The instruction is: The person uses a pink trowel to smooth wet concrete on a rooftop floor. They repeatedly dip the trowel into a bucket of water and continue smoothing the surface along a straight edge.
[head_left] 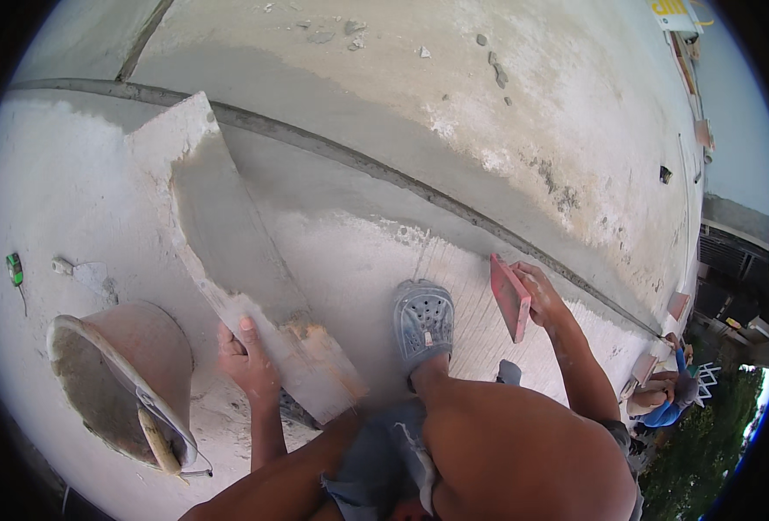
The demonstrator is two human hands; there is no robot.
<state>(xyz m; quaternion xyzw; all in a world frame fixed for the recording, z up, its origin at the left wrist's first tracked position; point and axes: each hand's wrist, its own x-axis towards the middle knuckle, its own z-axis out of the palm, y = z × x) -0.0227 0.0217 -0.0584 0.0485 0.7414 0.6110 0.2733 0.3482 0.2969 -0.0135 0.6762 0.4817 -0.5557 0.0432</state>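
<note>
My left hand [250, 363] is closed on the left edge of a long flat board [233, 227], thumb up along its side. The board lies slanted, its far end reaching the groove, and wet grey mortar coats much of its face. In my right hand [536, 293] is a red plastering float [512, 300], tilted on edge, its flat face turned to the left. Its handle is mostly hidden by my fingers. The float is beside a long narrow groove [384, 174] that crosses the concrete, with smooth damp mortar along both sides.
A mortar-stained bucket [176, 334] stands at the left with a wooden handle [157, 441] inside. Farther left lie a putty knife [92, 276] and a green tape measure [15, 269]. My clog [423, 317] is between my hands. Another person [662, 395] crouches at the far right.
</note>
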